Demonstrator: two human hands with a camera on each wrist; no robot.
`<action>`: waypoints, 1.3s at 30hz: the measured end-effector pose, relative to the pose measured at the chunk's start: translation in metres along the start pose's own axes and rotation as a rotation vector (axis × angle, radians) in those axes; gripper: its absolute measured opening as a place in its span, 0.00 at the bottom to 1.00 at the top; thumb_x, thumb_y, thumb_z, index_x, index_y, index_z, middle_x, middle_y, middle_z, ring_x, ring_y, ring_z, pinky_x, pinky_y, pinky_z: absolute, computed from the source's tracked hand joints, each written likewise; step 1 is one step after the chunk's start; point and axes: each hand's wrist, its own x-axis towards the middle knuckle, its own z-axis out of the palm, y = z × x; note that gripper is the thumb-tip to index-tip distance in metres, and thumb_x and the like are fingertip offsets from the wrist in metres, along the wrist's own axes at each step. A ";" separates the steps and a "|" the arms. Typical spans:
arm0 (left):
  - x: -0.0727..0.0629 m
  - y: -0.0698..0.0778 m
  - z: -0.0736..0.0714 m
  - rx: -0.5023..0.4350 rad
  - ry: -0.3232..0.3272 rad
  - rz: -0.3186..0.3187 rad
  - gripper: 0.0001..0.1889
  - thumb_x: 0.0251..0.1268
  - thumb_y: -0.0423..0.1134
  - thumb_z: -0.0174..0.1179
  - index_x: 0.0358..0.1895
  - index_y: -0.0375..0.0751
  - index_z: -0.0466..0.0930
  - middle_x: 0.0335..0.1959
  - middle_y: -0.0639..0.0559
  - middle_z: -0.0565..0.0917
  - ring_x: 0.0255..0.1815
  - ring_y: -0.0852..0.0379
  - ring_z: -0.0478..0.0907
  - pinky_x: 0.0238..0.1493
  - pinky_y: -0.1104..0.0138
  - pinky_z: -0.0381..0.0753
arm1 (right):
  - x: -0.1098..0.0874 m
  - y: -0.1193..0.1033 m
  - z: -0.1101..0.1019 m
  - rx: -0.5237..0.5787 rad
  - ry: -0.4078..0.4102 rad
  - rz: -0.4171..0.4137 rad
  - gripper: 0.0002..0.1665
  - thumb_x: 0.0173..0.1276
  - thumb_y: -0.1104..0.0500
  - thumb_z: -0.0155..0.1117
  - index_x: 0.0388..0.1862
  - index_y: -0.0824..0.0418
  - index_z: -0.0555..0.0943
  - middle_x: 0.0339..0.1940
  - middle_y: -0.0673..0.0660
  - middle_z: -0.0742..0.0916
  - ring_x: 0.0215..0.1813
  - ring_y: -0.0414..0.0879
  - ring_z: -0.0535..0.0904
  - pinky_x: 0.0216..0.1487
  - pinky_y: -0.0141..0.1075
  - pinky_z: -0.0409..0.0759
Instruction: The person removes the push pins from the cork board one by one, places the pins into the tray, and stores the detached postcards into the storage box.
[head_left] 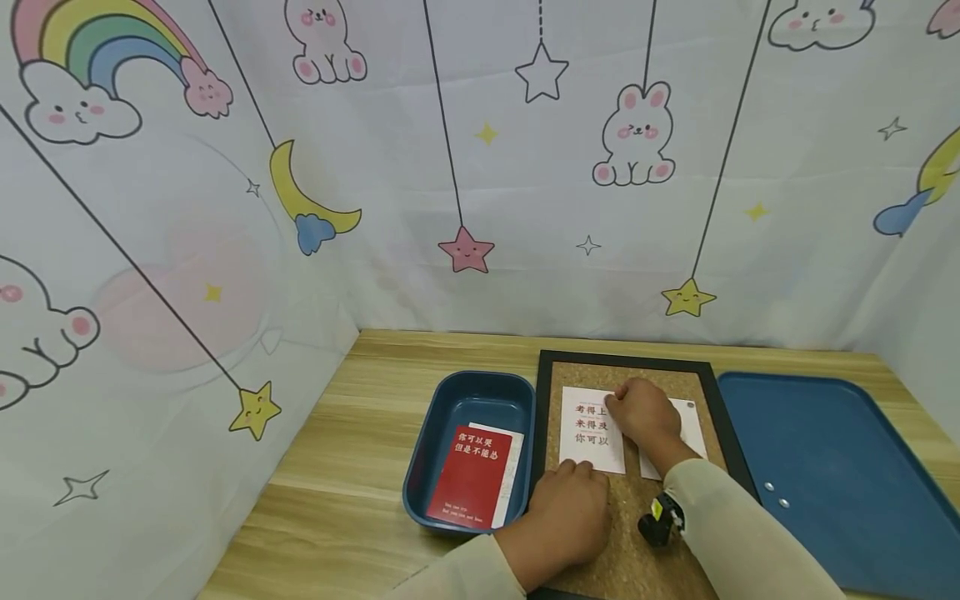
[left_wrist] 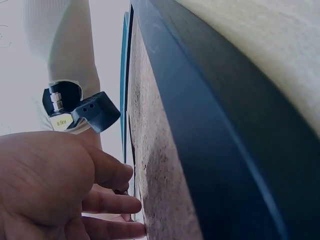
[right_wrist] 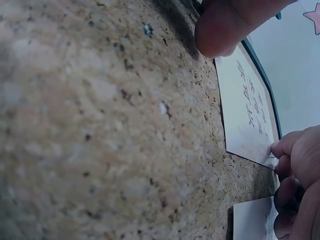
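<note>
A white card [head_left: 592,450] printed with Chinese characters lies flat on the cork board [head_left: 611,575]. At its lower edge my left hand [head_left: 573,508] rests with fingertips touching the card. My right hand [head_left: 648,417] is at the card's upper right corner. In the right wrist view the right thumb [right_wrist: 280,146] touches that corner of the card [right_wrist: 245,110], the other fingers curled beneath; whether anything sits under the thumb is hidden. A second white card [head_left: 696,429] with a silver pin [head_left: 690,405] at its top lies partly behind my right hand.
Left of the board stands a blue bin [head_left: 420,467] holding a red card [head_left: 468,479] over white ones. Right of it, a blue tray [head_left: 832,475] carries two small silver pins [head_left: 776,495]. A black frame [head_left: 551,362] edges the board. Printed fabric [head_left: 525,183] hangs behind.
</note>
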 end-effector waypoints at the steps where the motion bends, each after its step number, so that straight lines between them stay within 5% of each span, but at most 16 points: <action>1: 0.000 0.000 0.000 0.005 0.001 0.000 0.15 0.69 0.50 0.63 0.50 0.46 0.84 0.46 0.54 0.82 0.46 0.56 0.76 0.41 0.62 0.78 | 0.000 0.000 0.000 -0.004 0.001 -0.001 0.14 0.73 0.53 0.64 0.43 0.64 0.84 0.35 0.58 0.87 0.32 0.51 0.80 0.32 0.46 0.76; 16: 0.001 0.002 0.000 0.031 0.013 -0.003 0.13 0.65 0.50 0.66 0.45 0.47 0.85 0.40 0.55 0.82 0.42 0.56 0.76 0.38 0.63 0.77 | -0.001 -0.005 0.002 -0.058 0.018 -0.034 0.12 0.72 0.56 0.63 0.41 0.63 0.86 0.30 0.55 0.87 0.29 0.49 0.79 0.32 0.48 0.77; 27: 0.004 0.004 0.000 0.027 -0.038 -0.019 0.14 0.62 0.50 0.69 0.47 0.47 0.85 0.41 0.55 0.82 0.43 0.56 0.76 0.39 0.62 0.77 | -0.001 -0.003 0.004 -0.149 0.025 -0.113 0.17 0.75 0.56 0.61 0.23 0.57 0.82 0.17 0.51 0.81 0.22 0.48 0.75 0.24 0.43 0.70; 39: 0.005 0.004 0.000 0.040 -0.044 -0.020 0.16 0.61 0.50 0.69 0.48 0.47 0.85 0.43 0.55 0.82 0.44 0.56 0.76 0.40 0.62 0.78 | -0.002 -0.002 0.000 -0.144 0.038 -0.136 0.19 0.74 0.54 0.60 0.21 0.56 0.81 0.16 0.50 0.80 0.22 0.47 0.73 0.24 0.43 0.69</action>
